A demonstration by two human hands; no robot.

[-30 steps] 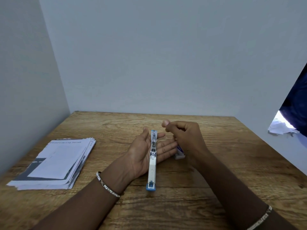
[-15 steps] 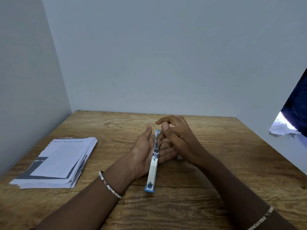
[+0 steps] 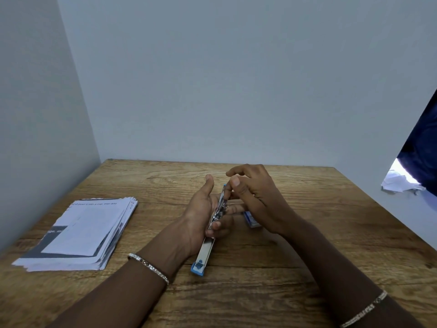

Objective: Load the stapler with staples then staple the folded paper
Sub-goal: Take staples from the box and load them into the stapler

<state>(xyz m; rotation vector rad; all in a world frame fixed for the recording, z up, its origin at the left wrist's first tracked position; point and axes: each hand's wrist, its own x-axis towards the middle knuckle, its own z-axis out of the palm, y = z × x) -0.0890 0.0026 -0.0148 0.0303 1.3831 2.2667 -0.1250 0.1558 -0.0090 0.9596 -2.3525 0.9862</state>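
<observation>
Head view, one moment.

Item 1: stapler (image 3: 206, 252), white with blue end caps, swung open full length. Its near end rests on the wooden table (image 3: 319, 252) and its far half lies tilted up in the left hand (image 3: 201, 209). The palm cradles it and a fingertip curls over the metal magazine.

Item 2: right hand (image 3: 257, 197), thumb and forefinger pinching the magazine's far tip. Whether a staple strip sits between them is too small to tell.

Item 3: staple box (image 3: 252, 221), on the table just beside the right wrist.

Item 4: paper stack (image 3: 80, 233), well apart to the left, untouched.

Status: loading likely under way.

Hazards: a strip fed crooked could jam or snap. The light cradle may let the stapler roll. The right wrist could knock the box.
</observation>
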